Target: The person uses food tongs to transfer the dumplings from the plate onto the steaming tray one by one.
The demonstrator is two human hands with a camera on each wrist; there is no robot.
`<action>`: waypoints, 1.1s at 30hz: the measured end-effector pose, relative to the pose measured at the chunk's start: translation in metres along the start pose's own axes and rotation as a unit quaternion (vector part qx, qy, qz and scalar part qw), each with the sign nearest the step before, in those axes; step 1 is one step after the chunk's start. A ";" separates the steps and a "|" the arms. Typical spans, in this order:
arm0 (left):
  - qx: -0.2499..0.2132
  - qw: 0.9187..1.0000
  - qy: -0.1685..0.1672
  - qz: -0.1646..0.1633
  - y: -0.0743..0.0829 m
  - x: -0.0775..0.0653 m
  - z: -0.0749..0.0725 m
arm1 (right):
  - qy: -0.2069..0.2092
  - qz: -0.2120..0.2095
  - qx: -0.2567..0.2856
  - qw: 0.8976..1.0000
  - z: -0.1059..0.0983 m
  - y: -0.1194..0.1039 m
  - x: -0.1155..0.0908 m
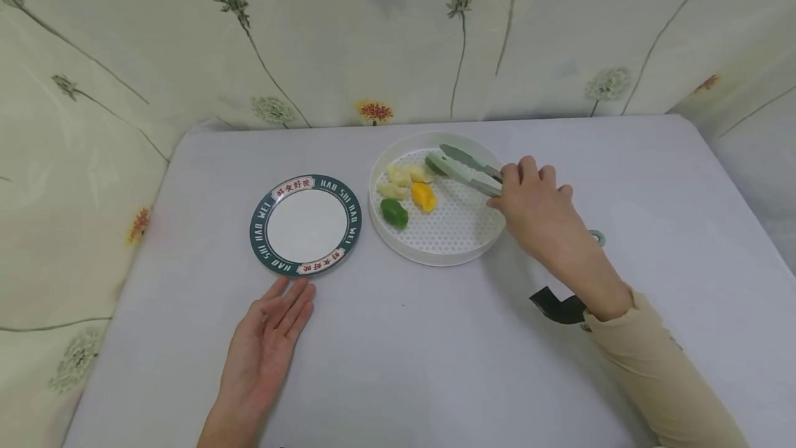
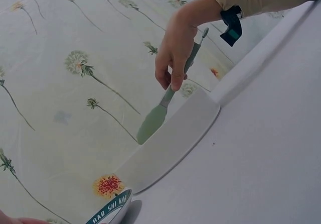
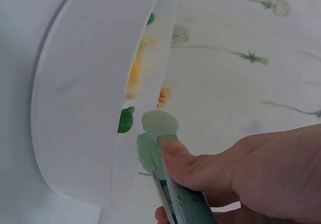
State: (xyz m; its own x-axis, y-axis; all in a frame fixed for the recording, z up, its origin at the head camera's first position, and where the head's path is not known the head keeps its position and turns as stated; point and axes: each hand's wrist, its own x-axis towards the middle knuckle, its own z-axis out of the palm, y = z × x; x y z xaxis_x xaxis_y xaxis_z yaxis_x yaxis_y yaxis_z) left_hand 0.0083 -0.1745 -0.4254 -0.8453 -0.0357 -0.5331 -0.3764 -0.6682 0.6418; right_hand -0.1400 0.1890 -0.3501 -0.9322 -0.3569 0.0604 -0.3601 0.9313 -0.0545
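Observation:
My right hand [image 1: 541,206] grips a pair of pale green tongs [image 1: 463,171] over a round white steamer tray [image 1: 441,258] with a perforated base. The tips of the tongs are at a green dumpling-shaped piece [image 1: 433,163], partly hidden behind them. Beside it lie several pale yellow pieces [image 1: 394,191], an orange-yellow one [image 1: 423,196] and another green one [image 1: 394,213]. My left hand [image 1: 264,344] lies palm up with fingers extended, fingertips right at the near rim of a plate [image 1: 261,244] with a green patterned border and white middle.
The white-covered table [image 1: 398,358] ends at the back against a curtain [image 1: 398,40] printed with flowers. A black strap [image 1: 560,306] sits at the right wrist. The plate stands left of the tray, with a narrow gap between them.

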 end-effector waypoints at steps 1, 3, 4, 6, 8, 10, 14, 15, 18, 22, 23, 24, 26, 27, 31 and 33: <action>-0.001 1.000 -0.001 0.000 0.000 0.000 0.000 | 0.006 -0.003 0.001 1.000 -0.001 0.000 -0.001; 0.000 1.000 -0.004 0.000 0.000 0.000 0.000 | 0.019 -0.012 0.001 1.000 -0.003 -0.002 -0.004; 0.001 1.000 -0.005 0.001 0.000 0.000 0.000 | 0.028 -0.018 -0.002 0.999 -0.004 -0.003 -0.005; 0.001 1.000 -0.005 0.001 0.000 0.000 0.000 | 0.042 -0.031 -0.009 0.999 -0.004 -0.006 -0.008; 0.002 1.000 -0.004 0.001 0.000 0.000 0.000 | 0.051 -0.041 -0.015 0.998 -0.004 -0.009 -0.011; 0.003 1.000 -0.004 0.001 0.001 0.000 0.001 | 0.055 -0.046 -0.018 0.997 -0.005 -0.013 -0.013; 0.003 1.000 -0.003 -0.001 0.000 0.000 0.002 | 0.050 -0.047 -0.014 0.998 -0.008 -0.021 -0.016; 0.002 1.000 -0.001 -0.002 0.000 0.000 0.002 | 0.049 -0.048 -0.014 0.998 -0.009 -0.024 -0.017; 0.000 1.000 0.005 -0.006 0.000 0.001 0.004 | 0.043 -0.049 -0.008 0.998 -0.013 -0.032 -0.019; -0.002 1.000 0.008 -0.009 0.000 0.001 0.004 | 0.031 -0.055 0.002 0.998 -0.017 -0.047 -0.021; -0.002 1.000 0.008 -0.009 0.000 0.001 0.004 | 0.029 -0.059 0.003 0.998 -0.017 -0.051 -0.021; -0.002 1.000 0.007 -0.008 0.000 0.001 0.004 | 0.028 -0.064 0.004 0.998 -0.017 -0.055 -0.021; -0.005 1.000 0.006 -0.008 0.000 0.001 0.003 | 0.030 -0.077 0.001 0.997 -0.015 -0.063 -0.021; -0.006 1.000 0.005 -0.007 0.000 0.001 0.003 | 0.033 -0.085 -0.002 0.996 -0.014 -0.067 -0.021; -0.007 1.000 0.005 -0.008 0.000 0.001 0.002 | 0.031 -0.113 -0.004 0.993 -0.007 -0.084 -0.020; -0.002 1.000 0.006 -0.008 0.000 0.001 0.002 | 0.017 -0.122 -0.005 0.992 -0.005 -0.093 -0.020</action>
State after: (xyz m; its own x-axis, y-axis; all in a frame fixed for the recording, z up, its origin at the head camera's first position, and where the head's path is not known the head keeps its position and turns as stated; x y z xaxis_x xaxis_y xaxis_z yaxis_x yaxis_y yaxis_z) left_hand 0.0069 -0.1727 -0.4246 -0.8343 -0.0334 -0.5503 -0.3892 -0.6713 0.6307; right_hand -0.0882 0.1101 -0.3416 -0.8154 -0.5693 0.1044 -0.5743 0.8183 -0.0237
